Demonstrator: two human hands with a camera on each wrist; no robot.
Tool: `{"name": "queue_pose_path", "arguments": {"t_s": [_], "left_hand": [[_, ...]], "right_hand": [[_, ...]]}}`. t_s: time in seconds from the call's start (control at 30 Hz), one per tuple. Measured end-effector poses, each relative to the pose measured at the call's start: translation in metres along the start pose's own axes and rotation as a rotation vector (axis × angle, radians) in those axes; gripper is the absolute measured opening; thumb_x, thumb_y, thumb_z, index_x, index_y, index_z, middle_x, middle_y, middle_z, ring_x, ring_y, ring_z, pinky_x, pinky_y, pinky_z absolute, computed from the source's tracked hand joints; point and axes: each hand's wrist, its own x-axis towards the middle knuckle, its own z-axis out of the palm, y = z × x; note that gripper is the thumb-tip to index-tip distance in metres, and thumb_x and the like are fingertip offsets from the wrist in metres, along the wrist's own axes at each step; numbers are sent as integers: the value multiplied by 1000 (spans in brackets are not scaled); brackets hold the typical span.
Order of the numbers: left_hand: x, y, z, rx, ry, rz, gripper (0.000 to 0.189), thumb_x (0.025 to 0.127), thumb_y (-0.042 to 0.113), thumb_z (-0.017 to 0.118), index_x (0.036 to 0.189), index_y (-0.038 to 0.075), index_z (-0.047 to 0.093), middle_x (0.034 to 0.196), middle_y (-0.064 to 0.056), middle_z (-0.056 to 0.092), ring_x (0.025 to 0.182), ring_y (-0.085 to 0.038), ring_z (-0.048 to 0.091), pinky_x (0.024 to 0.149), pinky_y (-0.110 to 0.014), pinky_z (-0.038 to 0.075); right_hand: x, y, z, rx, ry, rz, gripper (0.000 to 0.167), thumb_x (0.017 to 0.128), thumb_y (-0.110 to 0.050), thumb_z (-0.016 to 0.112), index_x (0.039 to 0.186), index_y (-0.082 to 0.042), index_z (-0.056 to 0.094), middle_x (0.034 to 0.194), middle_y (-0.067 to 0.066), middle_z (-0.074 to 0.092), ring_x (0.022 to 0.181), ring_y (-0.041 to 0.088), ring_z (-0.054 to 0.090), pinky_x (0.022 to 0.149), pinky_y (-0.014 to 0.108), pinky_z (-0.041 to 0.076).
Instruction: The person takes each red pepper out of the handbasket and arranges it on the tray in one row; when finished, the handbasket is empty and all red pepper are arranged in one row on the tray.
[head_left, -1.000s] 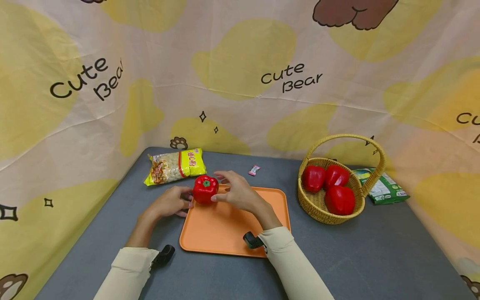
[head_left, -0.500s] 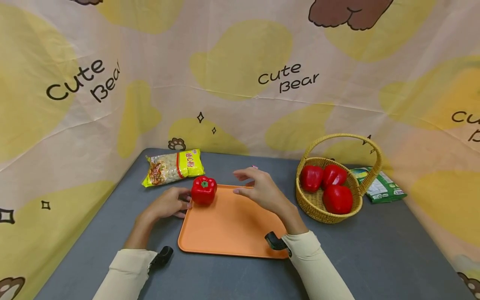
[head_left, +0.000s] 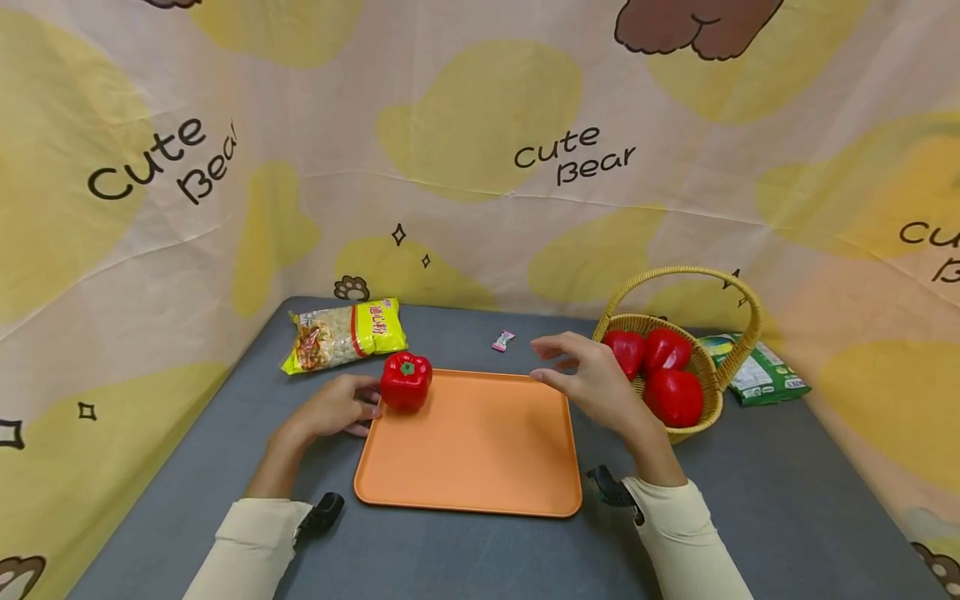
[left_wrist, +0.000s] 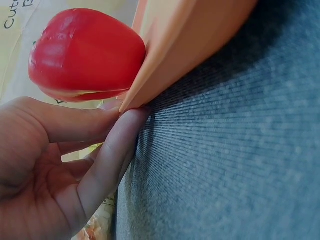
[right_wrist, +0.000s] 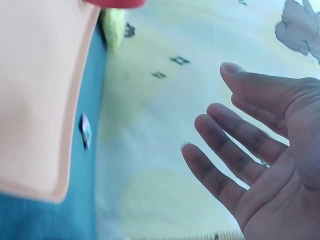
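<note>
A red bell pepper [head_left: 406, 385] stands upright on the far left corner of an orange tray [head_left: 472, 450]. My left hand [head_left: 335, 407] is at the tray's left edge; in the left wrist view, its thumb and a finger pinch the rim [left_wrist: 142, 90] just below the pepper. My right hand [head_left: 592, 379] is in the air past the tray's right side, in front of the wicker basket [head_left: 652, 435]. In the right wrist view its fingers [right_wrist: 235, 140] are spread and relaxed, holding nothing. Several red peppers [head_left: 675, 397] lie in the basket, partly hidden by the right hand.
A yellow bag of pasta [head_left: 345, 333] lies behind the pepper on the grey table [head_left: 420, 550]. A small pink wrapped candy [head_left: 503, 341] lies behind the tray. Partly behind the basket is a green packet [head_left: 772, 379]. Printed cloth walls [head_left: 480, 125] close off the back and sides.
My right hand has moved away from beside the pepper, rightward across the tray to near the basket. The pepper and my left hand have stayed in place.
</note>
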Motion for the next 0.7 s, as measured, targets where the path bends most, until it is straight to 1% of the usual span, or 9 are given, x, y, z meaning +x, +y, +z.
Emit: {"name": "queue_pose_path", "arguments": {"t_s": [0.1, 0.2, 0.23, 0.3, 0.37, 0.47, 0.5, 0.6, 0.7], "left_hand": [[0, 1, 0, -5, 6, -3, 51, 97, -3, 65, 144, -16, 51, 121, -26, 64, 92, -23, 69, 73, -39, 68], [0, 1, -1, -4, -1, 5, 51, 97, -4, 64, 144, -18, 49, 121, -27, 63, 92, -22, 69, 73, -39, 68], [0, 1, 0, -12, 4, 0, 51, 97, -4, 65, 144, -17, 50, 121, -26, 63, 92, -22, 69, 73, -39, 68], [0, 2, 0, -15, 4, -3, 51, 97, -5, 64, 145, -18, 49, 120, -26, 63, 92, -22, 70, 73, -39, 68], [0, 1, 0, -10, -1, -1, 52, 97, -4, 64, 145, -18, 48, 120, -26, 63, 92, -22, 70, 73, -39, 68], [0, 1, 1, -13, 0, -7, 52, 97, -4, 65, 145, -18, 49, 121, -26, 63, 92, -22, 70, 73, -39, 68], [0, 1, 1, -10, -2, -4, 52, 97, -4, 64, 145, -18, 48, 121, -26, 63, 92, -22, 70, 73, -39, 68], [1, 0, 1, -13, -1, -4, 52, 98, -4, 64, 145, -18, 48, 122, -27, 63, 92, -22, 70, 73, -40, 68], [1, 0, 1, -17, -1, -6, 52, 98, -4, 64, 146, -18, 48, 123, -27, 63, 93, -22, 70, 74, -40, 68]], "right_hand": [[-7, 6, -12, -15, 18, 24, 42, 88, -11, 87, 128, -8, 74, 123, 10, 75, 108, 31, 73, 94, 53, 63], [-13, 12, -24, -33, 27, 60, 44, 89, -13, 86, 130, -9, 73, 124, 11, 75, 108, 32, 73, 94, 56, 62], [-15, 14, -27, -40, 29, 73, 43, 89, -15, 86, 130, -9, 73, 125, 12, 75, 107, 32, 73, 94, 55, 62], [-20, 17, -35, -53, 30, 105, 43, 91, -18, 85, 131, -10, 72, 125, 11, 75, 106, 30, 73, 94, 49, 63], [-24, 20, -41, -61, 31, 131, 43, 92, -21, 84, 132, -10, 72, 124, 10, 75, 104, 29, 73, 91, 39, 64], [-29, 24, -49, -53, 41, 156, 41, 93, -23, 83, 131, -10, 72, 122, 8, 76, 100, 28, 74, 83, 25, 62], [-30, 26, -52, -50, 46, 158, 41, 93, -24, 83, 131, -10, 72, 122, 8, 76, 99, 28, 74, 82, 23, 61], [-33, 29, -60, -41, 59, 166, 40, 94, -24, 83, 131, -10, 73, 122, 10, 76, 99, 29, 74, 81, 21, 61], [-36, 31, -69, -46, 62, 182, 41, 95, -26, 82, 132, -10, 72, 123, 10, 75, 102, 27, 73, 84, 17, 59]]}}
